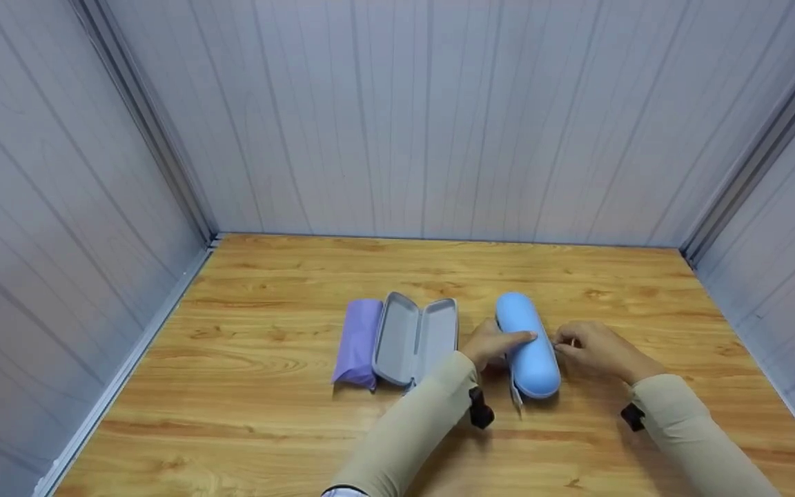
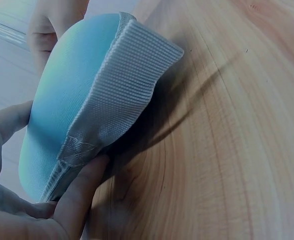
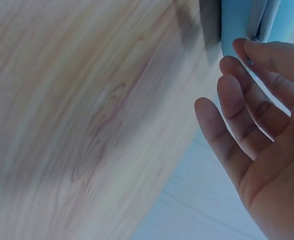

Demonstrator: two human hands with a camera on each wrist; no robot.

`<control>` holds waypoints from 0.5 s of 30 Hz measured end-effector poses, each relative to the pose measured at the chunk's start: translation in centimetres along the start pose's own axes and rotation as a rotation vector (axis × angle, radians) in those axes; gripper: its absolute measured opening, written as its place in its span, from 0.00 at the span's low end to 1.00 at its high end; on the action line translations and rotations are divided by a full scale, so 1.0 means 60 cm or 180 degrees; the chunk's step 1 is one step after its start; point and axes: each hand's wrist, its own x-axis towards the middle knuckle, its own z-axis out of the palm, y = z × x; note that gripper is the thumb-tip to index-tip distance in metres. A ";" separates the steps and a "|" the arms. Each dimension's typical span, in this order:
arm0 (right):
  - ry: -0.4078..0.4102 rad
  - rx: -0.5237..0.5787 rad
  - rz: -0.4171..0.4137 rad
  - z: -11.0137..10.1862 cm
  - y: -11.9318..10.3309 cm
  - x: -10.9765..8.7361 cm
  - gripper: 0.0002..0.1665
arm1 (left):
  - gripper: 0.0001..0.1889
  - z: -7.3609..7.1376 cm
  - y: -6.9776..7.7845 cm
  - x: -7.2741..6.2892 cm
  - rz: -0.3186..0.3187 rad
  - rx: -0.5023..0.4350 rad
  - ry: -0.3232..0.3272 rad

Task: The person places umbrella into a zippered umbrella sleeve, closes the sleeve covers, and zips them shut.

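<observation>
A blue zippered glasses case lies lengthwise on the wooden table, and a grey woven strap hangs along its side in the left wrist view. My left hand grips the case from its left, thumb across the top and fingers low at the side. At the right side of the case, my right hand pinches the zipper pull between thumb and index finger; the fingertips mostly cover the pull. In the right wrist view, the other fingers of this hand spread loosely beneath.
Left of my left hand, a grey glasses case lies unfolded with its lining showing. Beside it is a purple pouch. Pale panel walls border the wooden table at the back and both sides.
</observation>
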 end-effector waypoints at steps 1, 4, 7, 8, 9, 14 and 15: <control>-0.0015 0.0005 -0.0003 -0.001 -0.001 -0.001 0.06 | 0.27 0.000 0.000 0.000 -0.0005 0.0003 -0.0001; -0.0096 0.0053 0.0034 -0.002 -0.002 -0.005 0.07 | 0.27 0.000 0.000 0.000 -0.0013 -0.0010 -0.0006; -0.0180 0.0109 0.0061 -0.003 -0.003 -0.009 0.07 | 0.27 0.000 -0.001 0.000 -0.0009 -0.0039 -0.0002; -0.0202 0.0127 0.0064 -0.003 -0.003 -0.010 0.07 | 0.27 0.001 -0.001 0.001 -0.0006 -0.0042 0.0003; -0.0223 0.0143 0.0071 -0.004 -0.004 -0.011 0.07 | 0.27 0.001 -0.001 0.001 -0.0003 -0.0038 0.0013; -0.0296 0.0132 0.0144 -0.007 -0.008 -0.012 0.06 | 0.28 0.002 -0.002 0.002 -0.0001 -0.0060 -0.0015; -0.0306 0.0128 0.0161 -0.008 -0.009 -0.012 0.06 | 0.28 0.002 -0.002 0.003 0.0003 -0.0077 -0.0031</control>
